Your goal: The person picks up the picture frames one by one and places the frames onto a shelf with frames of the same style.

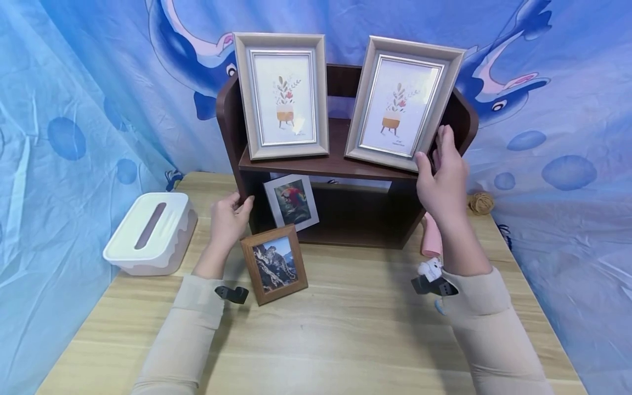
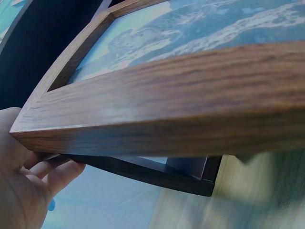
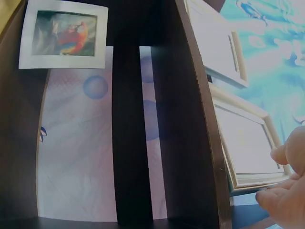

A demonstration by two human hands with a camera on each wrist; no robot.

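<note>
We see the right hand (image 1: 446, 178) pinching the right floral frame (image 1: 402, 104), up on the dark shelf (image 1: 340, 137), some fingers half hidden. Whether the left hand (image 1: 229, 222) grips the shelf's side, we cannot tell.

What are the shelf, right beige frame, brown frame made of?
Shelf: likely wood or laminate; satin, dark flat panels. Right beige frame: painted wood or plastic, unclear; satin, pale moulded profile. Brown frame: likely wood or veneer; satin, streaky grain.
</note>
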